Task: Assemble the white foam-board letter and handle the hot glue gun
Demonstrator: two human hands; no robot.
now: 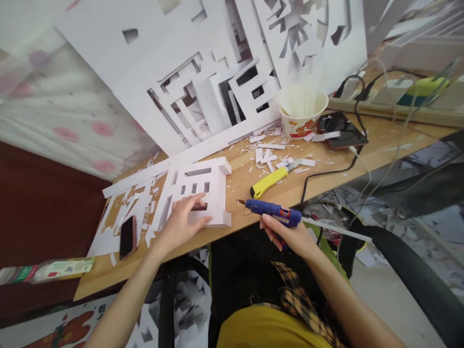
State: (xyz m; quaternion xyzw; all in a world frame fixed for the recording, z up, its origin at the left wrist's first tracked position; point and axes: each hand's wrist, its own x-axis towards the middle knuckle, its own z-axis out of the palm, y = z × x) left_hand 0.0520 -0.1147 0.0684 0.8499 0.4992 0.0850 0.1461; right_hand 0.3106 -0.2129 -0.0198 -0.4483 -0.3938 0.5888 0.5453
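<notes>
My left hand (181, 220) lies on a white cut-out character (216, 191) that looks like foam board, with its fingers and thumb apart. Strips stand up at this piece's right-hand corners. Just off the table's front edge, my right hand (290, 234) grips a blue hot glue gun (270, 209), nozzle pointing left toward the cut-out. A long pale glue stick (337, 229) sticks out of its back. On the table beyond the gun rests a yellow utility knife (270, 181), its blade end among white scraps (266, 157).
Large white cut-out boards (126, 72) lean at the back. A paper tub (302, 121) stands beside a dark device (342, 130) with cables. At left are a phone (128, 237) and a bottle (47, 270). A chair arm (398, 261) and a scrap-filled bin (340, 217) are at right.
</notes>
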